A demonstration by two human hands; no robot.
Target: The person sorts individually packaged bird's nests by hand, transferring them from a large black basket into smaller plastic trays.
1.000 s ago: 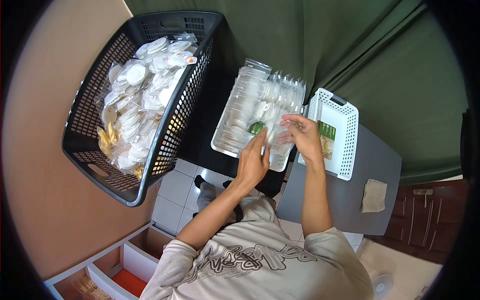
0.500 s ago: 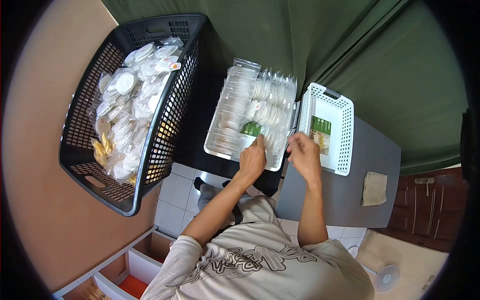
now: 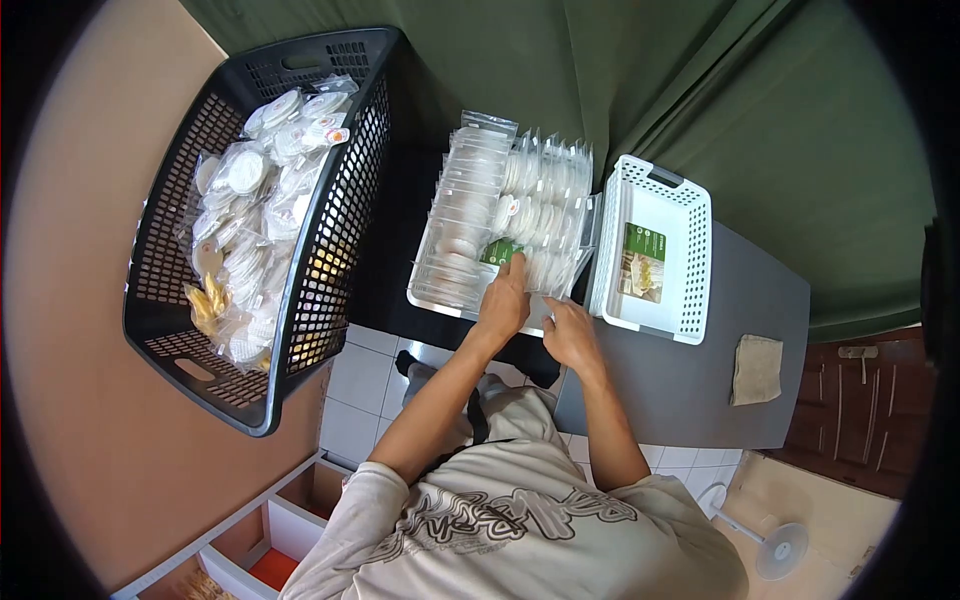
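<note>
A white basket (image 3: 425, 297) holds rows of clear plastic packets with round white pads (image 3: 530, 222), standing on edge. My left hand (image 3: 505, 300) reaches over its front rim, index finger stretched out against the front of the right-hand packets, other fingers curled. A green printed label (image 3: 502, 250) shows on the basket floor beside that fingertip. My right hand (image 3: 573, 338) is at the basket's front right corner, index finger and thumb drawn close together by the frontmost packets (image 3: 550, 275). Whatever lies between them is too small to make out.
A large black basket (image 3: 335, 225) full of loose packets stands at the left. Right of the packet rows, a second white basket (image 3: 690, 215) with a printed card (image 3: 643, 262) inside sits on the grey table (image 3: 680, 390). A folded beige cloth (image 3: 757, 370) lies farther right.
My right hand has moved left and toward me, from beside the second white basket to the packet basket's front corner. My left hand has stayed nearly in place.
</note>
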